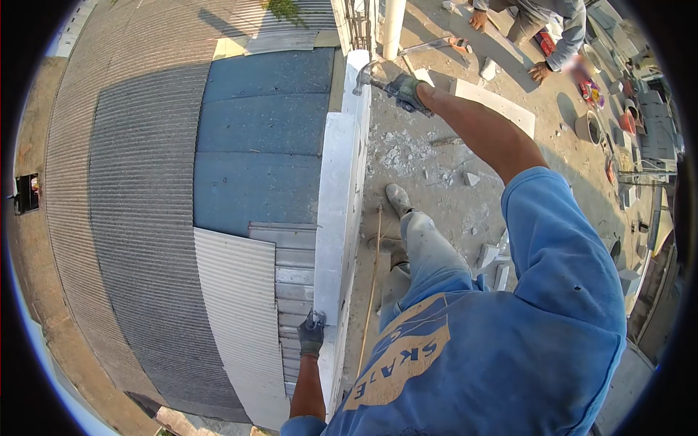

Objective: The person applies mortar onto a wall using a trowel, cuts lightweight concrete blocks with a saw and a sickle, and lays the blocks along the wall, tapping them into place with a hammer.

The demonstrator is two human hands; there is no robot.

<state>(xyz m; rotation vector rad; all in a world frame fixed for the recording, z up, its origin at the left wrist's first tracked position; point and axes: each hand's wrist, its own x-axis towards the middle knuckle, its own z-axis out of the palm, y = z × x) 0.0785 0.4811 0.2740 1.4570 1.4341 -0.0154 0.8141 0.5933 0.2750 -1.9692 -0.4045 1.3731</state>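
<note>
Cannot see the grip of the hammer (363, 78) inside the gloved right hand (410, 94) at one o'clock, nor make out the tiny, dark fingertips of the left hand (311, 336) between six and seven. Lose a co-worker (571, 30) past the top edge between one and two, the blue shirt (502, 363) past the bottom at five.

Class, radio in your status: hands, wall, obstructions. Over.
Right grip closed on hammer. Left grip at edge of white wall. Hammer head near wall's far end, contact unclear. Rubble near footwear could hamper footing.
</note>
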